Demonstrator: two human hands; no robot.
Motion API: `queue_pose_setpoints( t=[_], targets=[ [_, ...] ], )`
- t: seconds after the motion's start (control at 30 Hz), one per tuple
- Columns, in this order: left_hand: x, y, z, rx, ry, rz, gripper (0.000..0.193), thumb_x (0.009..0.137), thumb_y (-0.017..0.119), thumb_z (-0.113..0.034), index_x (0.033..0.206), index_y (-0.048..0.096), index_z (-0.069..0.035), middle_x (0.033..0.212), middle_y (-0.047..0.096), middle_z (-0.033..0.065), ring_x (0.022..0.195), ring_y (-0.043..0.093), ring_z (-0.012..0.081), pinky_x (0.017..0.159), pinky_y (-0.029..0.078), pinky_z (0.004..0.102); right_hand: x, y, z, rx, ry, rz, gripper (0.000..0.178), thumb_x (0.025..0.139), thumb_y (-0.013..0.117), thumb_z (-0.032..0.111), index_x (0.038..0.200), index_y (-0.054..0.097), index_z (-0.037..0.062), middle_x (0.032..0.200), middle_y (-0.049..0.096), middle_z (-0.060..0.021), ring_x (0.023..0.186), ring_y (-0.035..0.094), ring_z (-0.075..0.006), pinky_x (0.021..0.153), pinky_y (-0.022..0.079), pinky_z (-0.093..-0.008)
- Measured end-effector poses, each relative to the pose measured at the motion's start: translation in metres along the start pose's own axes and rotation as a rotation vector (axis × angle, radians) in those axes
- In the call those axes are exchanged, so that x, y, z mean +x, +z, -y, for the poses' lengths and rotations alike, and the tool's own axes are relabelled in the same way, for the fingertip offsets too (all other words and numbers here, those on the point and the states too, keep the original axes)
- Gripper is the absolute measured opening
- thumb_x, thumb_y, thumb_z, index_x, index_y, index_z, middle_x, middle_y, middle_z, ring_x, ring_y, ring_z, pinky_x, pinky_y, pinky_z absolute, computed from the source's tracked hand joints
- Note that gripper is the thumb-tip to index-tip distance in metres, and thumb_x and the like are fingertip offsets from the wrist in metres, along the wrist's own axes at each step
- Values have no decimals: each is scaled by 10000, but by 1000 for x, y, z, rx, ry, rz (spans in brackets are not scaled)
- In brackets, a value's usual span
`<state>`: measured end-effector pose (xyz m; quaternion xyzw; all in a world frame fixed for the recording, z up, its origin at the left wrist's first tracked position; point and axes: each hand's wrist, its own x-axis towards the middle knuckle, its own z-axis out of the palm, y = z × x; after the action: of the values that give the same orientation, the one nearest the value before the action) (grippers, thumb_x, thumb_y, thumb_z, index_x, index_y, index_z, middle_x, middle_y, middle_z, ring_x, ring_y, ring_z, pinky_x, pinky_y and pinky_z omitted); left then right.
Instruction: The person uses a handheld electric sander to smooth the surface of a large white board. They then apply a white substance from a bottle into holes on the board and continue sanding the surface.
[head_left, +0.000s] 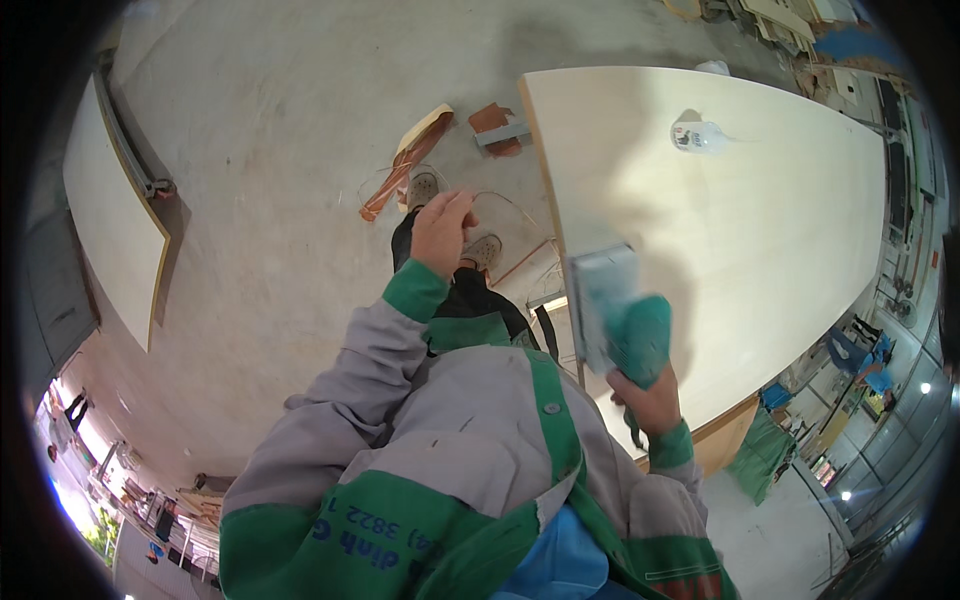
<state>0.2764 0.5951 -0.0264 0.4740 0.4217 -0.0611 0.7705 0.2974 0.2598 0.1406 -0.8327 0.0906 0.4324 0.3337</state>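
My right hand (652, 402) is wrapped round the rear grip of a teal power sander (640, 340). The sander's flat grey pad end (603, 290), blurred by motion, lies over the near left edge of a large pale panel (760, 220). My left hand (443, 232) hangs in the air left of the panel, above my feet. Its fingers are loosely bent and slightly apart, with nothing visible in them; the palm side is hidden. A clear plastic bottle (700, 137) with a label lies on the far part of the panel.
Brown and cream scraps (410, 160), another brown piece with a grey strip (497, 130) and thin loose strands lie on the concrete floor (270, 190) by my feet. Another pale panel (115, 210) stands at left. A green cloth (765, 452) hangs beyond the panel at right.
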Motion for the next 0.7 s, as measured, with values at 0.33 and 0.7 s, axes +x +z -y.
queue_pose_setpoints(
  t=[0.33,0.7],
  targets=[
    [90,21,-6,-422,-377,326,941,1005,201,-769,1592,366,-52,1536,524,172,1371,510,286,1162,317,427,-63,26,-80,443,211,-321,233,838,706,100,1015,650,-40,658,615,-81,527,613,-198,502,509,-341],
    [149,-49,-115,-367,-195,277,932,998,188,-784,1592,355,-86,1412,633,137,1265,564,252,1105,376,394,22,53,90,226,132,-260,192,857,713,119,981,652,-15,667,605,-51,515,583,-157,491,478,-308]
  ],
)
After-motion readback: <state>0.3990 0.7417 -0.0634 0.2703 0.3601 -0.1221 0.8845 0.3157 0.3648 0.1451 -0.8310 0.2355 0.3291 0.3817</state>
